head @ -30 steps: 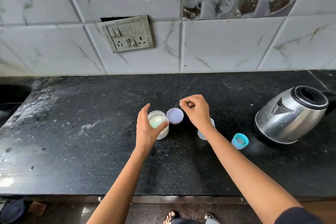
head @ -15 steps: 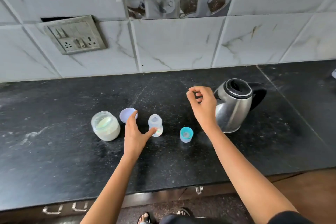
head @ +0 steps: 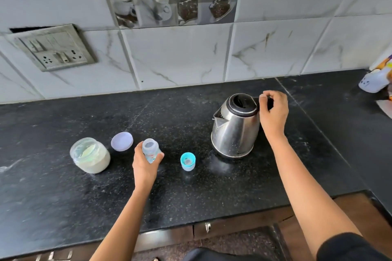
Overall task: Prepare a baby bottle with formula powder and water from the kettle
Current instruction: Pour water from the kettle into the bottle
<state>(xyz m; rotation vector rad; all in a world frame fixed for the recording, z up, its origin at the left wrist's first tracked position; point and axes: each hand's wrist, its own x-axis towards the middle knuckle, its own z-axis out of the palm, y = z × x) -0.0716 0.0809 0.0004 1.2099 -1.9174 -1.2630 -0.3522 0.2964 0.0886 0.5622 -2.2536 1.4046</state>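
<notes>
two hands at work: the left hand point(head: 146, 166) curls round the small clear plastic baby bottle point(head: 150, 148) on the black stone counter point(head: 63, 197); the right hand point(head: 274, 113) grips the shiny steel kettle point(head: 234, 131) by its handle.

Between the bottle point(head: 151, 150) and the kettle point(head: 235, 129) only the blue cap point(head: 187, 161) stands in the way, with bare desk point(head: 63, 197) all round it. Left of the bottle, the open jar point(head: 91, 155) and its lid point(head: 122, 141) sit close together, leaving narrow gaps. The desk's front strip lies open to a hand, as does the strip along the wall.
</notes>
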